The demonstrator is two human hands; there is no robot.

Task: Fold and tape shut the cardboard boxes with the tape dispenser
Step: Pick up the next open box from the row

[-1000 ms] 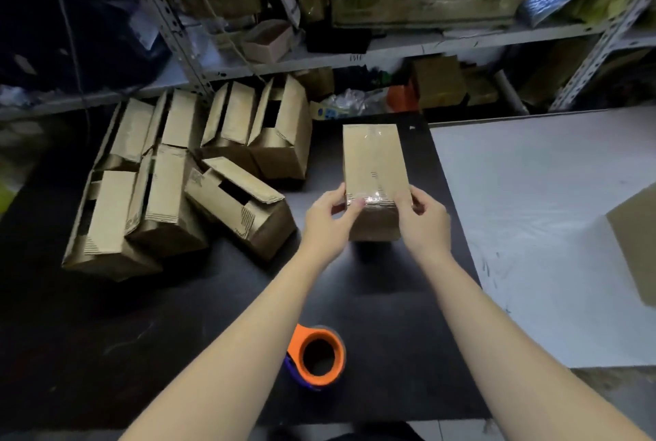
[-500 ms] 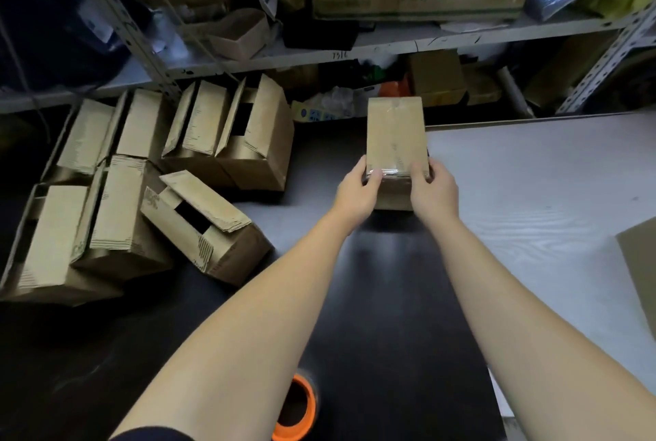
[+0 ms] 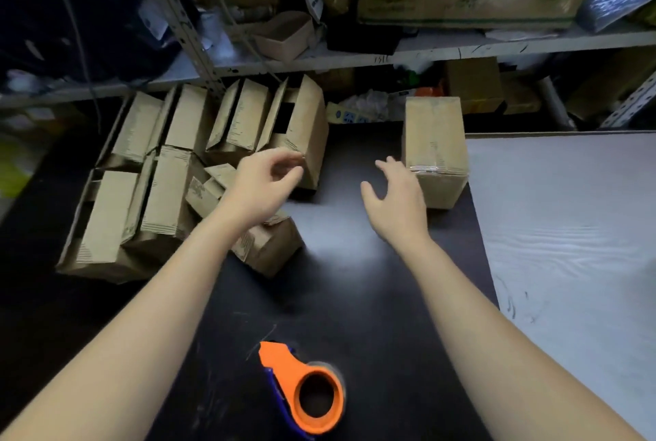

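A taped cardboard box (image 3: 433, 142) stands at the far edge of the black table (image 3: 355, 298), clear tape shining along its near edge. My right hand (image 3: 394, 197) hovers just left of it, fingers spread, holding nothing. My left hand (image 3: 262, 185) hangs empty with loosely curled fingers above a tilted, untaped box (image 3: 264, 245). Several more untaped boxes (image 3: 170, 163) with open flaps are heaped on the left. The orange tape dispenser (image 3: 307, 392) lies on the table near me, between my forearms.
A white board (image 3: 568, 227) covers the table's right side. Metal shelving (image 3: 426, 50) full of cartons and bags runs along the back, with more clutter under its lowest shelf. A steel upright (image 3: 177, 14) rises behind the heap of boxes.
Both hands carried the taped box away from me, set it down at the far edge and let go. My left hand has moved left over the heap of boxes.
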